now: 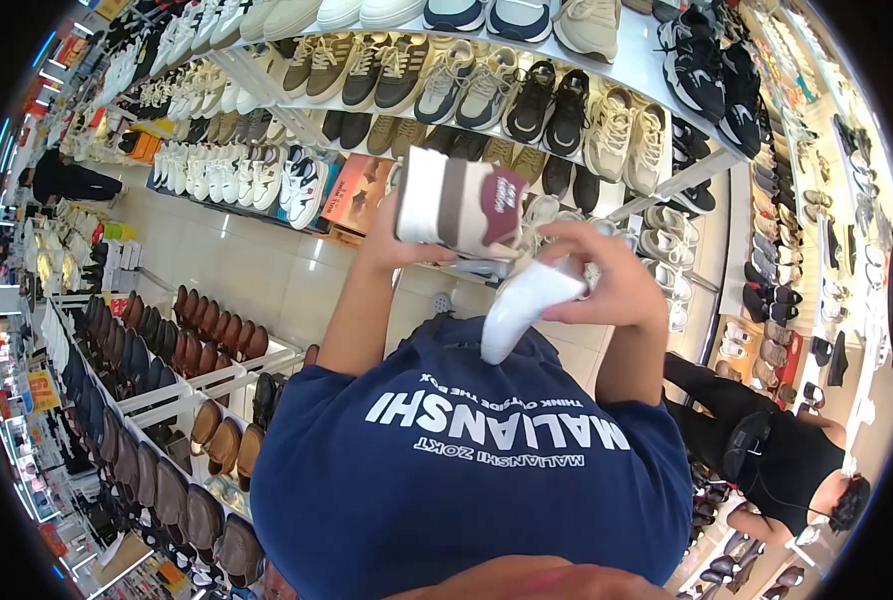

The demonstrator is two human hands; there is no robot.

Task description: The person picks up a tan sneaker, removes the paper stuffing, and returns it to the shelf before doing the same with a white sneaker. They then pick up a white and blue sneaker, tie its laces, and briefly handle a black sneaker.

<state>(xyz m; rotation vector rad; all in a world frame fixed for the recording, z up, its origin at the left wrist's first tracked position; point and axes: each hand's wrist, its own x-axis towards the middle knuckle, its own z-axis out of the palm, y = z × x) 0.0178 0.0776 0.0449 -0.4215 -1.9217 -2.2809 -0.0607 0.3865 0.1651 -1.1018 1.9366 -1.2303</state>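
Closest to you is your navy blue T-shirt with white block lettering, soft fabric, a bit rumpled at the chest. Just past it, both your hands are busy. Your left hand is wrapped around the chunky sneaker (thick white sole, beige and taupe bands, burgundy patch with pale markings), which sits in front of your chest, sole turned to your left. Your right hand is pinching a smooth, shiny white curved piece that narrows to a rounded end. It's blurry, so can't tell if it's part of the shoe or separate.

Main obstacle is the white tiered display rack straight ahead, packed with sneakers, its hard front edge slanting past your right hand. The orange printed box is low, beyond your left hand. On your left there's a white-edged stand with smooth brown leather shoes, rounded toes in rows. Open room is mostly the glossy pale tile floor between those 2 displays. Off right, a person in black leans by the far shoe shelves, so that side's tighter.
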